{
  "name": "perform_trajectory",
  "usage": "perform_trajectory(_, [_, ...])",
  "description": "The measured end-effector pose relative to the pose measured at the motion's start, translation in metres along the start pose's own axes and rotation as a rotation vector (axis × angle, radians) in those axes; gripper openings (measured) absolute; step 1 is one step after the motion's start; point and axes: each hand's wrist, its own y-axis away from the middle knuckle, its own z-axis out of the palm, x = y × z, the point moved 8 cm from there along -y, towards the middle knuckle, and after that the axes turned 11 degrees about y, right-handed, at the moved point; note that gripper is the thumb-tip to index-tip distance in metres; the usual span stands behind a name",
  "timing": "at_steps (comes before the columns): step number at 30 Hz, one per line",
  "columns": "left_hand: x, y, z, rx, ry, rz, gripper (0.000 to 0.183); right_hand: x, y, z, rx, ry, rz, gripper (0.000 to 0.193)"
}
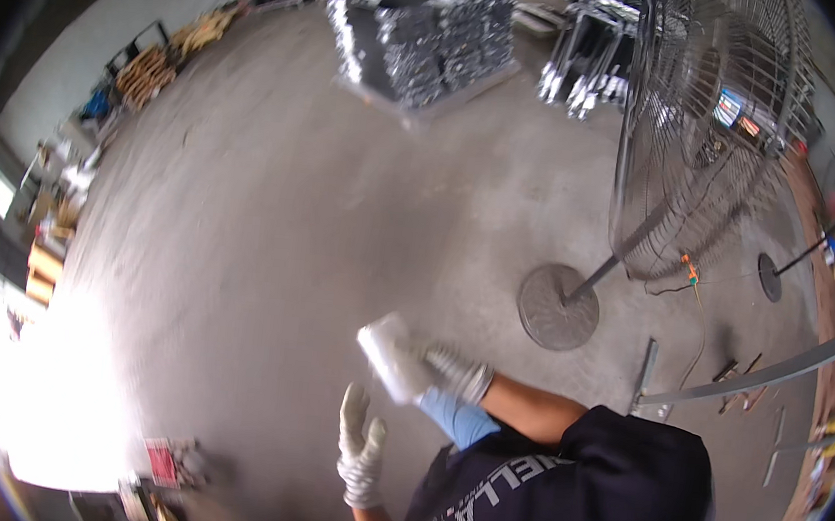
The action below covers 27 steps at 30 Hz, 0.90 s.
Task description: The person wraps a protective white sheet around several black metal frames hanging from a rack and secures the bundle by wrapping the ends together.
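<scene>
My right hand (459,371), in a whitish glove, is closed on a shiny, whitish, roll-shaped thing (391,356) in front of my body. Blur hides its exact kind. A light blue piece (461,417) runs from its lower end toward my dark shirt; I cannot tell whether the two are joined. Just below and to the left of the roll, my left hand (360,451) is raised in a similar glove. Its fingers are stretched out with the thumb apart, and it holds nothing.
A large standing fan (712,128) rises at the right on a round base (559,307). Stacked dark goods with silvery wrapping (423,45) stand far off. Wooden pallets (144,75) line the left wall. A curved grey bar (758,377) crosses the right side.
</scene>
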Motion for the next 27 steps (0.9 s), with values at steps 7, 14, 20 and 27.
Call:
perform_trajectory(7, [-0.006, -0.195, -0.033, -0.032, 0.217, -0.009, 0.071, -0.054, -0.179, -0.003, -0.149, 0.42, -0.056, 0.079])
perform_trajectory(14, [0.005, -0.338, -0.013, -0.083, 0.25, -0.06, 0.038, -0.164, -0.246, -0.029, -0.014, 0.598, -0.213, 0.073])
perform_trajectory(20, [-0.023, -0.476, 0.061, -0.426, -0.08, -0.177, 0.012, -0.249, -0.265, -0.12, 0.252, 0.171, -0.238, 0.074])
perform_trajectory(27, [-0.041, -0.658, 0.163, -0.651, -0.053, -0.172, 0.011, -0.409, -0.308, -0.184, 0.556, 0.042, -0.424, 0.049])
